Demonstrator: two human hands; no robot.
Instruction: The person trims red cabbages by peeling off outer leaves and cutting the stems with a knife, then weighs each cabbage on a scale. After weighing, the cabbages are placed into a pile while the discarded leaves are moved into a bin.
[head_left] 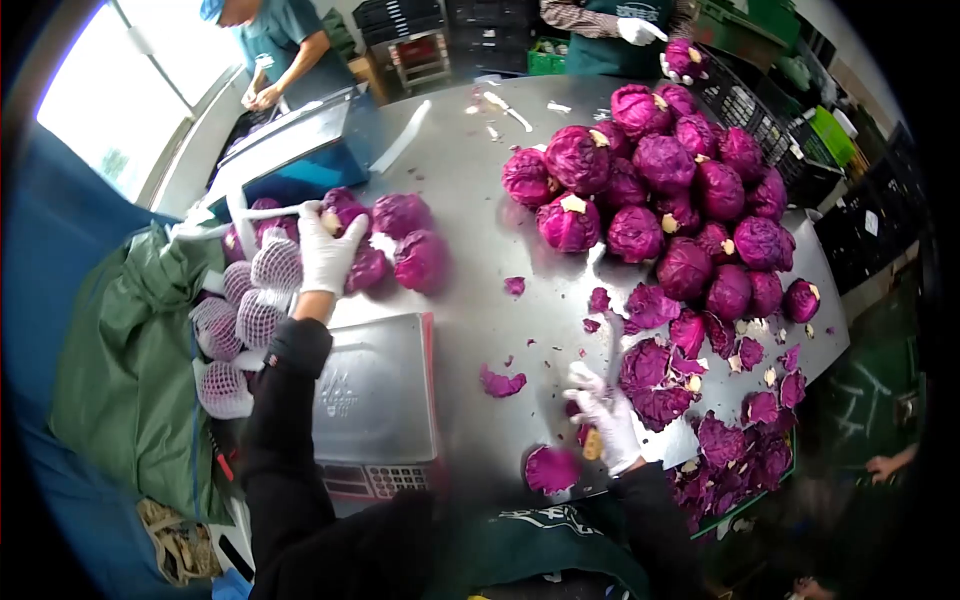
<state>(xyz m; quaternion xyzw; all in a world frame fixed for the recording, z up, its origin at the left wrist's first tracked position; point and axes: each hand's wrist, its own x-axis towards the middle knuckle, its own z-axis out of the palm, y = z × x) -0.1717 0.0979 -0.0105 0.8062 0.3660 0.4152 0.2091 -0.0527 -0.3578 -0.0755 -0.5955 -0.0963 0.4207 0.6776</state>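
My left hand (330, 258), in a white glove, reaches over a small group of red cabbages (400, 215) on the steel table. Its thumb and fingers are spread, right at a cabbage (343, 205) partly hidden behind them. Left of it, several cabbages in white foam nets (277, 265) are piled together. My right hand (608, 420), also gloved, is closed around a knife (592, 444) whose yellowish handle end shows below the fingers; the blade points away from me. Loose cabbage leaves (655, 370) lie beside this hand, and one cut leaf (552, 469) is at the table's near edge.
A digital scale (375, 385) stands before me. A large heap of red cabbages (665, 165) covers the far right, with leaf trimmings (735, 450) in a container below. One person (290, 50) works at the far left; another (620, 35) holds a cabbage opposite. Black crates (760, 110) stand behind the heap.
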